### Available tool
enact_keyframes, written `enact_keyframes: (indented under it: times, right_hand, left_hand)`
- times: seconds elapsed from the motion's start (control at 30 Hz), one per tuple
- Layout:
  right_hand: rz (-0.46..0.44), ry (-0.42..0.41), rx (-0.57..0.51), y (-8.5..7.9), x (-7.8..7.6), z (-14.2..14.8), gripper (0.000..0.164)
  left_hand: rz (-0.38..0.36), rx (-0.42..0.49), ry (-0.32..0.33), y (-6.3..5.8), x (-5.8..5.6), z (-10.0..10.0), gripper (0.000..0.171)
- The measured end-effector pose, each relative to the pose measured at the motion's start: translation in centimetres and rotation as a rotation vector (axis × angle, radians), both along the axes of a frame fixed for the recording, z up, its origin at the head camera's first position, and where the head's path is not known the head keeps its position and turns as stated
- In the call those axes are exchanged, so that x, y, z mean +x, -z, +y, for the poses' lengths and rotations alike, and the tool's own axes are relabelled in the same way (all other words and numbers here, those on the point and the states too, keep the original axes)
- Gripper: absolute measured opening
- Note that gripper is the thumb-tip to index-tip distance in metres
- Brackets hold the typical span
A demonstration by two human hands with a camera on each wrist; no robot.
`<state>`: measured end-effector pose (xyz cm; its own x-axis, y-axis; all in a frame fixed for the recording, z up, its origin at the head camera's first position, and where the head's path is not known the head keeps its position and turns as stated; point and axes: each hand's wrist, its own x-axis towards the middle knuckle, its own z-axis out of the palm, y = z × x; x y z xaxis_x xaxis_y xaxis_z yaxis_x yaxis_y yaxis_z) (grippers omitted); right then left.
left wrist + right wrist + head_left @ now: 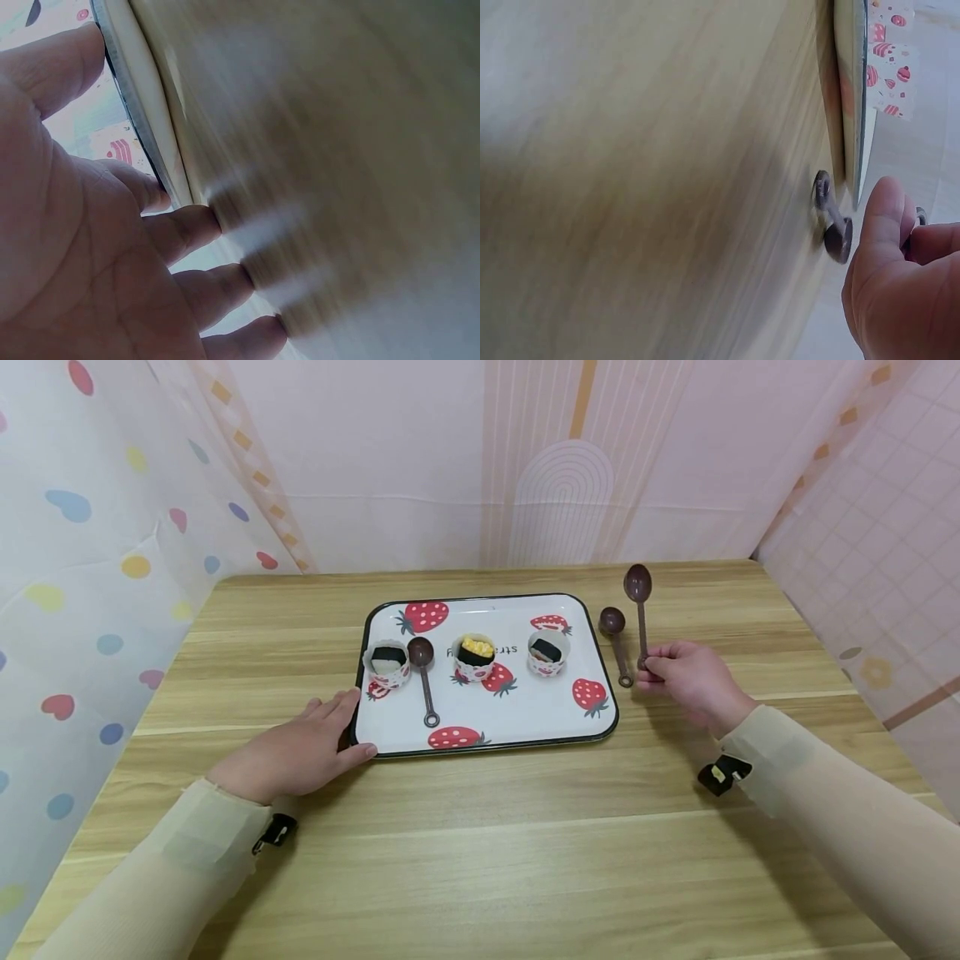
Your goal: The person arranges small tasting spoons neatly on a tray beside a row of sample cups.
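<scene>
My right hand point(690, 681) pinches the handle end of a dark brown spoon point(638, 585), its oval bowl pointing away from me. Just left of it, a brown round-bowled measuring spoon point(612, 622) lies on the table beside the tray. My left hand point(300, 750) rests at the near left corner of the white strawberry-print tray point(525, 718), thumb over the rim and fingers along the outer side. On the tray, another round-bowled spoon point(422, 652) lies between a left paper cup point(387, 664) and a middle paper cup point(474, 658). A third paper cup point(548, 653) stands at the right.
The cups hold small sushi-like pieces with black bands; the middle one has a yellow topping point(476, 646). Everything stands on a wooden table point(480, 843). Patterned curtains point(420, 460) hang behind the table and along both sides.
</scene>
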<state>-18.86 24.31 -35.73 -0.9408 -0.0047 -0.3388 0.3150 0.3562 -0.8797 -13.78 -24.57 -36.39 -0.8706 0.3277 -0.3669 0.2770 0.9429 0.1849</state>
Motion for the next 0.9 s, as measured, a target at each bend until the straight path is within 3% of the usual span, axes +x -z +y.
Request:
enact_keyframes:
  times: [0.4,0.9]
  right_hand:
    - [-0.064,-0.015,-0.038,-0.3,-0.2,-0.5,0.032]
    - [-0.024,-0.026,-0.048,-0.7,-0.1,-2.2,0.030]
  left_hand:
    - [-0.001,0.000,0.001,-0.1,-0.1,0.1,0.098]
    - [-0.001,0.000,0.000,0.0,-0.1,0.0,0.099]
